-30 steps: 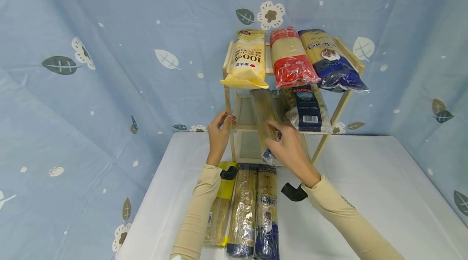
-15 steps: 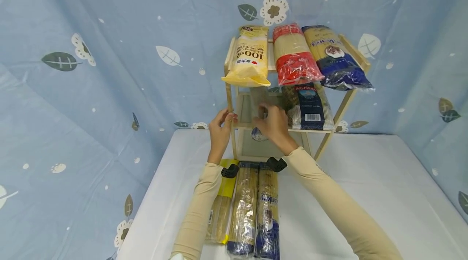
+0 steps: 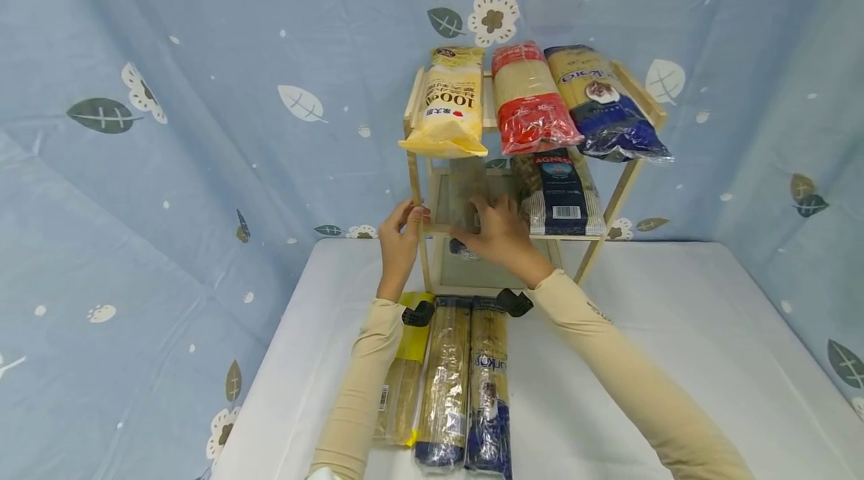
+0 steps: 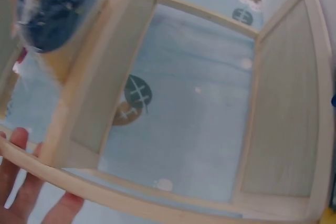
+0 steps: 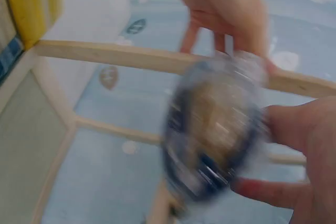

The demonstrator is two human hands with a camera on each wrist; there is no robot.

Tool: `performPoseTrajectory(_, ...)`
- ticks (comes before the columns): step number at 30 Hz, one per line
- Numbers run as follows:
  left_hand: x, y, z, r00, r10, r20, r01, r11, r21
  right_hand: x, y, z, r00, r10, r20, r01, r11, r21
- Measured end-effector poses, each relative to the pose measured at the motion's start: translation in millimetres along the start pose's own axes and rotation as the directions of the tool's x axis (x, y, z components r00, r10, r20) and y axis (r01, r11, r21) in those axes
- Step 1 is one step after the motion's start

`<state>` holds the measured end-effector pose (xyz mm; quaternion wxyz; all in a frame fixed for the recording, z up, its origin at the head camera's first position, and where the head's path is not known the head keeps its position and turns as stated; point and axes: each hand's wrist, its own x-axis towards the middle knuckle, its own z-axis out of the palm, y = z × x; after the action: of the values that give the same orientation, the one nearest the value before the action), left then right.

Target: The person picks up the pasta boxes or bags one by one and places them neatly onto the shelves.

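Fingers (image 3: 482, 205) of the right hand (image 3: 505, 236) pinch a clear-wrapped, blue-ended pasta packet (image 5: 212, 129) at the middle shelf (image 3: 563, 238) of a pale wooden rack (image 3: 640, 96).
The left hand (image 3: 398, 244) grips the rack's left post (image 3: 414, 176); four plump plastic bags (image 3: 533, 101) lie shelved, three on top, one on the middle level; the pinched packet seems nearly placed, while three long clear-wrapped packets (image 3: 443, 382) lie unshelved on the white counter (image 3: 695, 322).

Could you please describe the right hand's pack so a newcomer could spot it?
Find the wooden rack on the white table. At its middle shelf, left of the AGNESI bag, the right hand holds a clear-wrapped, blue-trimmed pack, the only one gripped.
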<state>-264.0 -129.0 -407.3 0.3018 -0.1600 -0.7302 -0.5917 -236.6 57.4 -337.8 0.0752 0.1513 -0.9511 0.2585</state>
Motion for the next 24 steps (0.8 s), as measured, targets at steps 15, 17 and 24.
performPoseTrajectory(15, -50.5, 20.0, 5.4, 0.969, -0.198, -0.146, 0.213, 0.973, 0.091, -45, 42, -91, 0.979, -0.053, -0.194, 0.092, 0.976, 0.197)
performPoseTrajectory(17, -63.2, 21.3, 5.1, 0.966, -0.223, -0.13, 0.239, 0.963, 0.125, -54, 50, -100, 0.957, -0.052, -0.287, 0.11, 0.976, 0.19)
performPoseTrajectory(24, -125.6, 21.8, 5.2, 0.956, -0.293, 0.02, 0.275, 0.916, 0.293, -77, 89, -111, 0.82, 0.074, -0.568, 0.108, 0.954, 0.279)
